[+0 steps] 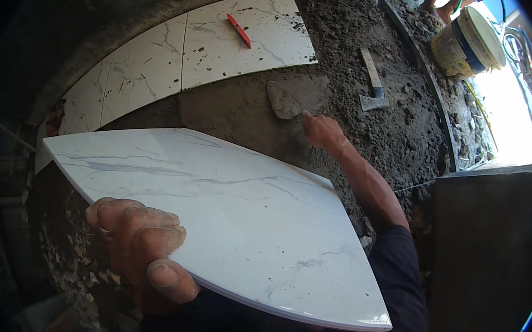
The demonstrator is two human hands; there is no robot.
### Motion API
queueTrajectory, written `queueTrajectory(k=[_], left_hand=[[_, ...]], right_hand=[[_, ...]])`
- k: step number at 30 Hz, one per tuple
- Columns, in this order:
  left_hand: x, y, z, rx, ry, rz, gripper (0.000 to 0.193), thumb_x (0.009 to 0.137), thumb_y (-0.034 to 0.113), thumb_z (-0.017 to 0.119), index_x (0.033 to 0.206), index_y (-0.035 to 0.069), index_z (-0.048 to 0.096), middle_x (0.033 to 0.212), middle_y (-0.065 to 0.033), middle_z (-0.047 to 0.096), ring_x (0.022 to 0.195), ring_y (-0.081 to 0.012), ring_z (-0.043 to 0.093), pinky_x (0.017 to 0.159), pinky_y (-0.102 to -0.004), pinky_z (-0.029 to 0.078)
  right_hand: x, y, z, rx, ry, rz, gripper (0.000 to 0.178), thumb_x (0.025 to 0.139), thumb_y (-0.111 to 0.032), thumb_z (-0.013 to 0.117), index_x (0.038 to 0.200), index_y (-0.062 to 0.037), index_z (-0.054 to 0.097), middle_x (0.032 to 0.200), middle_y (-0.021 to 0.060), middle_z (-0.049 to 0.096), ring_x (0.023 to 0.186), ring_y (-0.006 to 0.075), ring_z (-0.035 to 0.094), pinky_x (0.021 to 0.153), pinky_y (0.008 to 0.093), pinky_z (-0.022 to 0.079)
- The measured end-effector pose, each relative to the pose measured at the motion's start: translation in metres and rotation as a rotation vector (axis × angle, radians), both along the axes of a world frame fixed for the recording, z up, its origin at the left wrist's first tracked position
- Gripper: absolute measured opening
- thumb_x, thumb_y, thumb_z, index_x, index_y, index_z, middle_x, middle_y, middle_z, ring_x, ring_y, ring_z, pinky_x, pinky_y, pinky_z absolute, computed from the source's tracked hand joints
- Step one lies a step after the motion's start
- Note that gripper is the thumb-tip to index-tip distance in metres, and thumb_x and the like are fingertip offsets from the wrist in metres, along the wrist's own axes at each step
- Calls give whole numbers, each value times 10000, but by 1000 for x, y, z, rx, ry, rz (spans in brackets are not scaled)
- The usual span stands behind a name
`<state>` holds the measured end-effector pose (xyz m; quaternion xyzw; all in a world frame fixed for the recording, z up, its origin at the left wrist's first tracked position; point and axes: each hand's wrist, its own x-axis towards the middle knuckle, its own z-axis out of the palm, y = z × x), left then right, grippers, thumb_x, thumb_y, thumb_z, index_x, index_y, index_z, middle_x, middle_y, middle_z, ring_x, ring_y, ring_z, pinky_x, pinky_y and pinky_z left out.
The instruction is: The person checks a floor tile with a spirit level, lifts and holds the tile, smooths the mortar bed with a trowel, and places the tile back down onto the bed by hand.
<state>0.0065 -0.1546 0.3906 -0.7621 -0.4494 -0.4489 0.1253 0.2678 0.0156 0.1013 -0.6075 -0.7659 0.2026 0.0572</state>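
Observation:
A large white floor tile with grey veins (pixel 225 194) is held tilted in front of me. My left hand (pixel 146 238) is closed round its near left edge, fingers dusty. Beyond the tile, my right hand (pixel 324 133) grips the handle of a trowel (pixel 284 101). The trowel's blade lies against a smoothed patch of wet grey mortar (pixel 227 109). Along the far side of this patch runs a row of laid white tiles (pixel 140 85), specked with mortar crumbs.
A red pointed tool (pixel 238 31) lies on the laid tiles. A hatchet (pixel 373 80) rests on rough mortar at the right, beside a long straight bar (pixel 423 72). Beyond are a stained bucket (pixel 469 45) and another person's feet (pixel 441 7). A grey block (pixel 494 230) stands at right.

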Motion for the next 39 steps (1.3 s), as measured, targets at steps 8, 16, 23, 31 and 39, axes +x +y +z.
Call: queueTrajectory(k=[8, 16, 23, 31, 39], left_hand=[[1, 3, 1, -24, 35, -54, 440, 943, 395, 249, 675, 112, 453, 598, -34, 453, 677, -202, 433, 779, -395, 372], [-1, 6, -3, 64, 29, -55, 445, 943, 385, 245, 649, 114, 441, 576, -29, 450, 650, -190, 434, 778, -386, 372], [-6, -5, 3, -5, 59, -16, 456, 957, 398, 244, 658, 122, 450, 596, -27, 464, 657, -190, 435, 787, -382, 371], [-6, -1, -1, -7, 62, -30, 457, 956, 402, 244, 666, 118, 456, 602, -22, 459, 695, -200, 438, 786, -392, 372], [-7, -3, 3, -37, 88, -20, 453, 951, 396, 240, 674, 113, 459, 615, -34, 466, 676, -202, 437, 774, -392, 375]], right_hand=[[50, 8, -44, 52, 89, -359, 405, 979, -246, 314, 1000, 43, 597, 821, 308, 646, 815, 473, 639, 747, 551, 505], [64, -5, -30, 0, 53, -199, 274, 929, -250, 422, 1049, -59, 577, 854, 278, 647, 831, 469, 627, 702, 548, 494], [68, -15, -30, 10, -28, -79, 293, 897, -237, 480, 1107, -57, 579, 787, 253, 652, 774, 452, 637, 662, 544, 499], [78, -35, -19, 68, -104, 164, 349, 862, -159, 488, 1197, -60, 504, 782, 255, 653, 732, 448, 647, 627, 530, 516], [89, -24, -35, 195, 98, 100, 257, 893, -161, 445, 1110, -64, 543, 763, 259, 641, 757, 448, 641, 636, 535, 500]])
